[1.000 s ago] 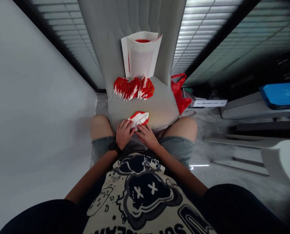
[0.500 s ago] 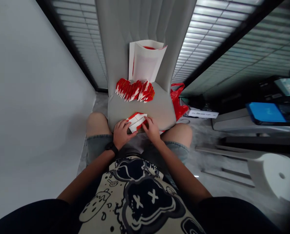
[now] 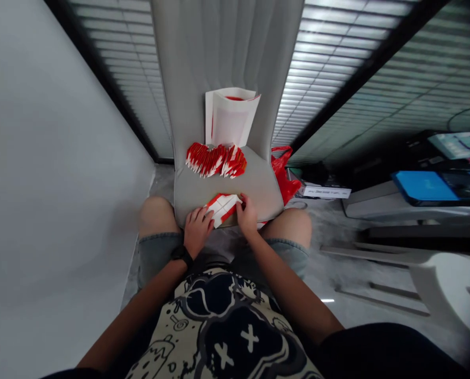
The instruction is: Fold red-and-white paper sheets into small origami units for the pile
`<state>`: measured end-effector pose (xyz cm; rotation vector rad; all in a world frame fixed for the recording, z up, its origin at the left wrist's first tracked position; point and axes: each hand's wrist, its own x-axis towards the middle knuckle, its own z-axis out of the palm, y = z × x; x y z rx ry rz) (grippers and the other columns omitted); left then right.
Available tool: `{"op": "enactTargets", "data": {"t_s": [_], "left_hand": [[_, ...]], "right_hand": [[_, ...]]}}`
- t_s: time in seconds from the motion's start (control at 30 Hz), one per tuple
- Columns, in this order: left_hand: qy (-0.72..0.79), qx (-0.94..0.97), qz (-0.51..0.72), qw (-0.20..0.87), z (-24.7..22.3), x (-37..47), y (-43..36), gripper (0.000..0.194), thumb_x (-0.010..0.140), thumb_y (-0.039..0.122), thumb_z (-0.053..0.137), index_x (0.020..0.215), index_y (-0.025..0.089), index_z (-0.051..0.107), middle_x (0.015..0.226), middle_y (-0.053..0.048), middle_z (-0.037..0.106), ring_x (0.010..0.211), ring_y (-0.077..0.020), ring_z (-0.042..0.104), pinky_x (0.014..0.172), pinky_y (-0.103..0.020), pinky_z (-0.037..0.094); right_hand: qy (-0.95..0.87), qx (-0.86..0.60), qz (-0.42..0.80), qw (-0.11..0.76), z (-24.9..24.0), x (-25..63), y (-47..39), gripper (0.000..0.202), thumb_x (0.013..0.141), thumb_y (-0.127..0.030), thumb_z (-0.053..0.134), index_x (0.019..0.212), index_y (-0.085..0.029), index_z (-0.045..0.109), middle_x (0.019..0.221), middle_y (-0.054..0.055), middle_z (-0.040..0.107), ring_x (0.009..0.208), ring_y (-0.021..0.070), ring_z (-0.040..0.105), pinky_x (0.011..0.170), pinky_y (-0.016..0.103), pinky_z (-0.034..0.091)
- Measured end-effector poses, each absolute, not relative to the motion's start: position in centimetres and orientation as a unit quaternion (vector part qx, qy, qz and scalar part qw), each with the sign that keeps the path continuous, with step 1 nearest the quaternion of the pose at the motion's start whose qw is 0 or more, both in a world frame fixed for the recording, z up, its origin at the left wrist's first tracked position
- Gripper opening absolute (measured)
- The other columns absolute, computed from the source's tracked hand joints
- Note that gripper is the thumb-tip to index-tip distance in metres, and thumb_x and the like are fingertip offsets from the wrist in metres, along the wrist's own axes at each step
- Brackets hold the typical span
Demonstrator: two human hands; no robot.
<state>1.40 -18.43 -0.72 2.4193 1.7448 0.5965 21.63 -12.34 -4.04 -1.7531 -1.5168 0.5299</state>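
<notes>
A grey padded chair (image 3: 258,184) with a smooth seat and a tall backrest with vertical creases carries the things. At the seat's front edge lies a flat, folded red-and-white paper piece (image 3: 222,207). Farther back, a fanned row of folded red-and-white paper pieces (image 3: 207,160) spreads across the seat. Behind it, curved white paper sheets with red inner faces (image 3: 232,123) stand upright near the backrest.

The left hand (image 3: 197,230) and right hand (image 3: 248,216) partly cover the folded paper (image 3: 222,208), whose underside is hidden. The red bag's (image 3: 285,183) contents cannot be made out. Lettering on the box (image 3: 326,191) seems too small to read. The top edge crops the chair back (image 3: 227,47); the bottom edge cuts the shirt print (image 3: 242,342).
</notes>
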Motion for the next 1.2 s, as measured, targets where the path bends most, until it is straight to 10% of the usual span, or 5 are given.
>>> {"op": "enactTargets", "data": {"t_s": [0.33,0.67,0.97,1.2], "left_hand": [[0.609,0.755,0.224,0.098,2.0,2.5,-11.3,0.056,0.092,0.049,0.060,0.139,0.019,0.053,0.117,-0.013,0.065,0.098,-0.0266,0.063,0.079,-0.034,0.048],[0.566,0.680,0.307,0.350,0.3,4.2,-6.1,0.036,0.092,0.051,0.054,0.083,0.017,0.065,0.069,0.001,0.059,0.063,-0.0142,0.050,0.059,-0.025,0.038],[0.536,0.575,0.341,0.516,1.1,3.9,-4.3,0.031,0.085,0.048,0.067,0.094,0.018,0.065,0.078,0.000,0.064,0.064,-0.0129,0.054,0.058,-0.025,0.043],[0.513,0.526,0.378,0.563,0.4,3.9,-3.6,0.032,0.082,0.048,0.072,0.092,0.018,0.065,0.081,-0.002,0.066,0.068,-0.0138,0.057,0.061,-0.026,0.046]], "right_hand": [[-0.682,-0.586,0.276,0.340,-1.4,23.3,-8.0,0.025,0.089,-0.018,0.062,0.111,-0.021,0.074,0.111,0.007,0.076,0.100,0.0211,0.071,0.097,0.036,0.052],[-0.571,-0.590,0.363,0.441,-1.9,23.7,-7.2,0.033,0.088,-0.021,0.064,0.121,-0.018,0.069,0.098,0.005,0.074,0.084,0.0154,0.067,0.085,0.030,0.053],[-0.460,-0.497,0.581,0.452,-0.3,23.6,-5.1,0.023,0.078,-0.040,0.073,0.084,-0.018,0.070,0.073,-0.003,0.067,0.063,0.0103,0.057,0.059,0.022,0.047],[-0.381,-0.494,0.644,0.441,1.3,23.3,-4.7,0.033,0.074,-0.046,0.077,0.090,-0.019,0.068,0.076,0.000,0.071,0.065,0.0128,0.062,0.060,0.025,0.052]]}}
